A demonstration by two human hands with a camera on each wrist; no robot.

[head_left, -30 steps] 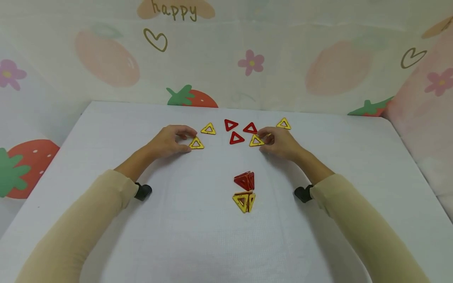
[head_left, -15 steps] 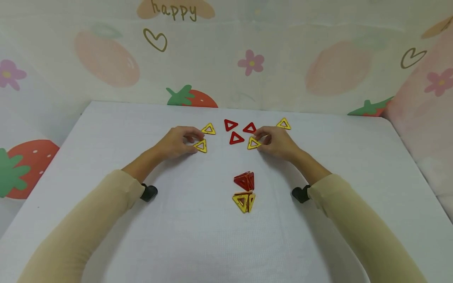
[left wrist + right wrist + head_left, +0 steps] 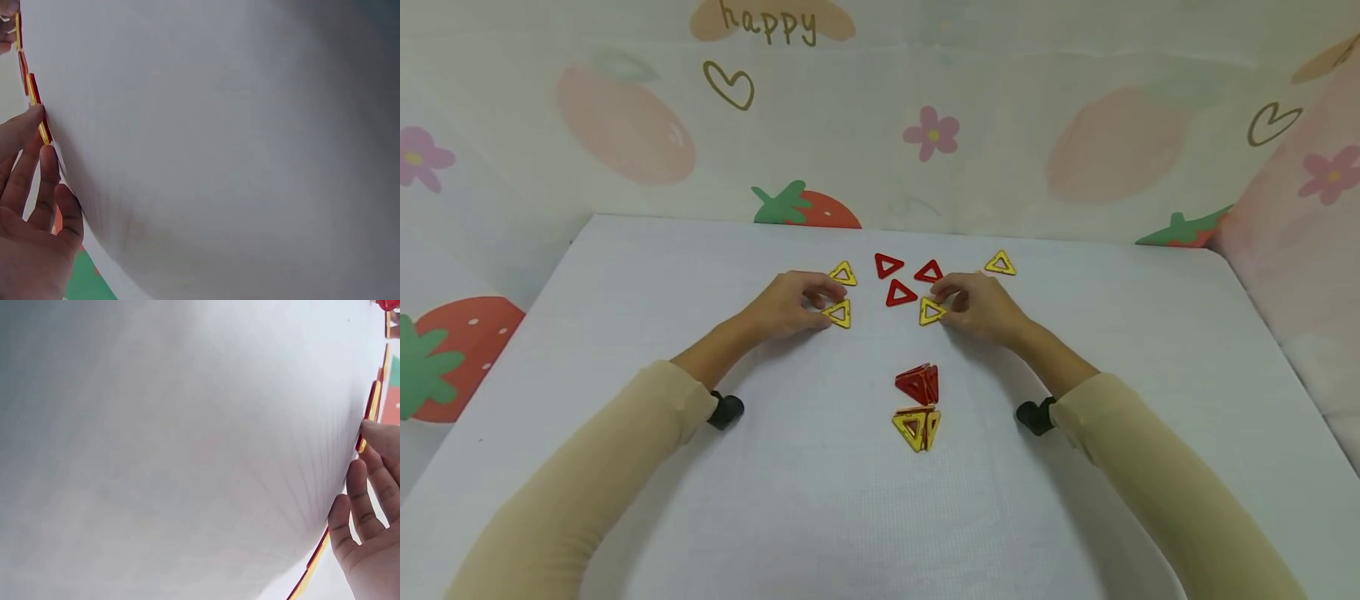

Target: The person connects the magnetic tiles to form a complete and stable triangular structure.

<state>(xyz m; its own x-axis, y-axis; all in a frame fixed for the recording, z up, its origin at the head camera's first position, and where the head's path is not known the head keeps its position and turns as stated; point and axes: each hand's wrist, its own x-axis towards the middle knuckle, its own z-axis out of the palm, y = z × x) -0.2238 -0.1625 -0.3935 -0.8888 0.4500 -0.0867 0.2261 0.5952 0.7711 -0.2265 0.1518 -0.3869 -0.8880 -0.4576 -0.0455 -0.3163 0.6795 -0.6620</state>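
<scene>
Backdrop (image 3: 1000, 50): pale cloth, faded peach fruits, strawberries, flowers, heart outlines. "happy" (image 3: 769, 23) reads in brown script on an orange patch, top left of centre; more script at the upper right edge is cut off, unreadable. White table (image 3: 820, 517) in front. Two beige sleeves, left sleeve (image 3: 580, 475) and right sleeve (image 3: 1172, 475), come in from the near side.

Left hand (image 3: 790, 307): thumb and fingers pinch the left yellow triangle (image 3: 847, 314), an open-centred tile, point toward the palm. Right hand (image 3: 981, 308): same pinch on the right yellow triangle (image 3: 922, 312), point also toward the palm. Gap between the two tiles. Wrist views catch them edge-on, yellow and red both showing.

Near side of table, between the arms: red cluster (image 3: 919, 383) of joined triangles, yellow cluster (image 3: 921, 431) just nearer the person. Black wrist devices, left device (image 3: 726, 412) and right device (image 3: 1036, 417), at the cuffs.

Loose tiles, far side: three flat red triangles (image 3: 891, 293) grouped between the hands; back yellow triangle (image 3: 852, 276) just beyond the left fingers, contact unclear; far-right yellow triangle (image 3: 1000, 272) beyond the right hand, apart from it.
</scene>
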